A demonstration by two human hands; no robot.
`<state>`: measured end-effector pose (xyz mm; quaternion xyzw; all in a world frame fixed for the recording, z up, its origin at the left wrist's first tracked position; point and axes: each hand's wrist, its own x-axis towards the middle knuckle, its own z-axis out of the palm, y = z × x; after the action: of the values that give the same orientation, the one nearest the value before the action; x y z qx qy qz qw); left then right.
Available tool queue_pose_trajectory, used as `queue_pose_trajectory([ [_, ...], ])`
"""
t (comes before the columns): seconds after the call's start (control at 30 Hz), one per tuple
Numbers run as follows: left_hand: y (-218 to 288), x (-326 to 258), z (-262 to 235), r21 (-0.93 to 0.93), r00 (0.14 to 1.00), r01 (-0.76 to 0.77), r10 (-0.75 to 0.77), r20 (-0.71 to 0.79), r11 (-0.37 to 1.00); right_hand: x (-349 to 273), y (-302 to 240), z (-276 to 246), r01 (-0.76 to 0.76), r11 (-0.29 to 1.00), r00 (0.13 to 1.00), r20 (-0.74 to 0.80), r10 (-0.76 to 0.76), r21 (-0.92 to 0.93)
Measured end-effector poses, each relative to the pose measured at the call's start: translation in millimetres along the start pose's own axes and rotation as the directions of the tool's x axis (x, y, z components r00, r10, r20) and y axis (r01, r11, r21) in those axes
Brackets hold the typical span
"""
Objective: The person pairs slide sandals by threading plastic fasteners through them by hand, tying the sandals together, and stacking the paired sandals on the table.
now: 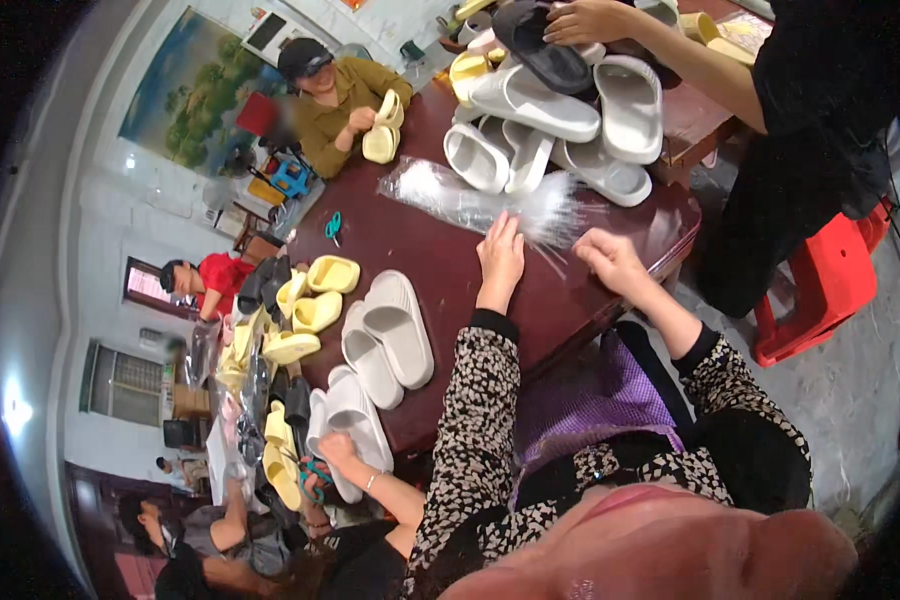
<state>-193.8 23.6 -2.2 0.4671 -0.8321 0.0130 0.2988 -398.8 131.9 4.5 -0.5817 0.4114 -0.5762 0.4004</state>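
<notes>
My left hand (501, 255) rests flat on the dark red table (430, 250), its fingers spread on the near end of a clear plastic bag (470, 200). My right hand (610, 257) lies a little to the right, fingers curled at the bag's frayed edge; whether it pinches the plastic I cannot tell. A pair of white slide sandals (385, 340) lies on the table left of my left arm. Both my sleeves have a dark spotted pattern.
A heap of white sandals (550, 120) fills the far table end, where a person in black (800, 110) reaches in. A seated person (340, 95) holds a yellow sandal. Yellow sandals (315, 295), scissors (333, 226), another hand (338, 450), a red stool (820, 280).
</notes>
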Motion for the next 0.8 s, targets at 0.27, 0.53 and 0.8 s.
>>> queue_pose_trajectory([
  [0.27,-18,-7,6,0.042,0.999,0.031,-0.032,0.021,0.999,-27,9,-51,0.052,0.969,0.972,-0.209,-0.105,-0.243],
  [0.53,-16,-7,7,0.070,0.999,0.016,-0.018,0.034,0.997,-40,22,-55,0.079,0.973,0.962,-0.240,-0.131,-0.215],
  [0.8,-20,-11,15,0.116,0.999,-0.027,0.029,-0.017,0.993,-55,5,-75,0.018,1.000,0.954,-0.299,-0.024,-0.024],
])
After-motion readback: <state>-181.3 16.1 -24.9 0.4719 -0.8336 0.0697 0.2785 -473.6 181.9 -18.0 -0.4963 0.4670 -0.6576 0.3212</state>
